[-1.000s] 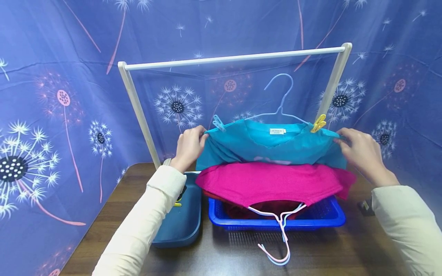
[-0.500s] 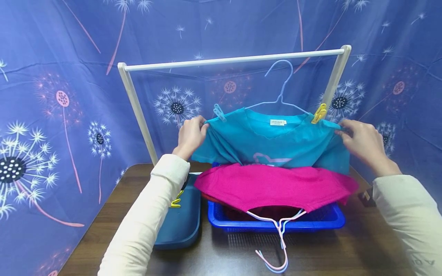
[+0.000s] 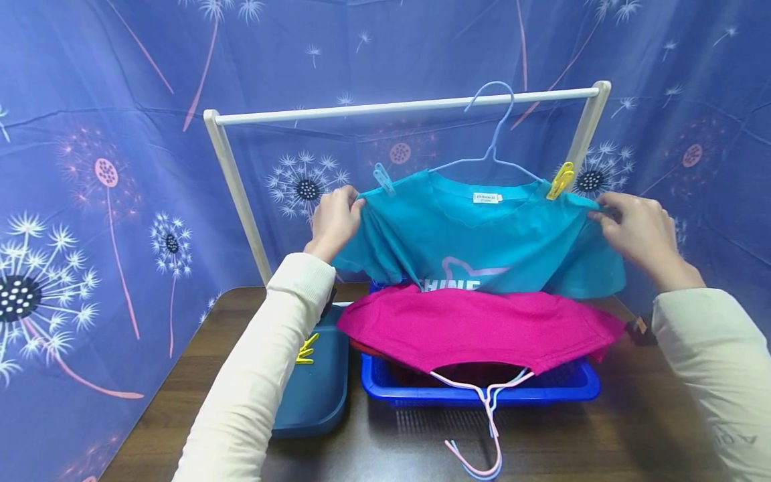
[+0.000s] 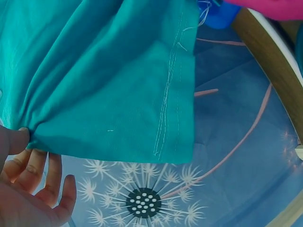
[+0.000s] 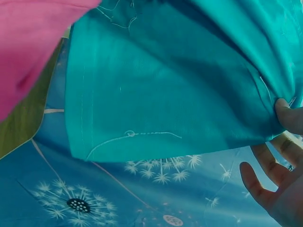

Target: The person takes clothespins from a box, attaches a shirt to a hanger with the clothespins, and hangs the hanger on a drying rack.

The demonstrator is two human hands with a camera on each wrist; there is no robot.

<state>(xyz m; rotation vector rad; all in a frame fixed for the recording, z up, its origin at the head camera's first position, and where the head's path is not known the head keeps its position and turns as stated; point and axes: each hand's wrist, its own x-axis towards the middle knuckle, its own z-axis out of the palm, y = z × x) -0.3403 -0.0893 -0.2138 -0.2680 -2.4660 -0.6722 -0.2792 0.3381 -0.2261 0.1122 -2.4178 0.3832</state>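
Observation:
A teal T-shirt (image 3: 476, 234) on a pale blue hanger (image 3: 495, 140) is held up by both shoulders. My left hand (image 3: 334, 219) pinches its left shoulder edge, and my right hand (image 3: 640, 231) pinches the right one. A light blue clothespin (image 3: 383, 179) and yellow clothespins (image 3: 561, 181) clip the shirt near the hanger's ends. In the head view the hanger's hook overlaps the rack's white rod (image 3: 361, 109); whether they touch I cannot tell. Both wrist views show thumb and fingers on the teal sleeve cloth (image 4: 118, 94), with loose threads hanging from it.
Nearer the camera, a magenta shirt (image 3: 482, 328) with pink and blue hangers (image 3: 489, 415) lies over a blue basket (image 3: 482, 395). A dark blue tray (image 3: 313, 408) holding yellow clothespins (image 3: 306, 351) stands left. A patterned curtain (image 3: 120, 268) hangs behind the wooden table.
Both hands have raised the teal shirt and its hanger, bringing the hook up to the rod's height in view. More of the shirt's front, with white lettering, now shows.

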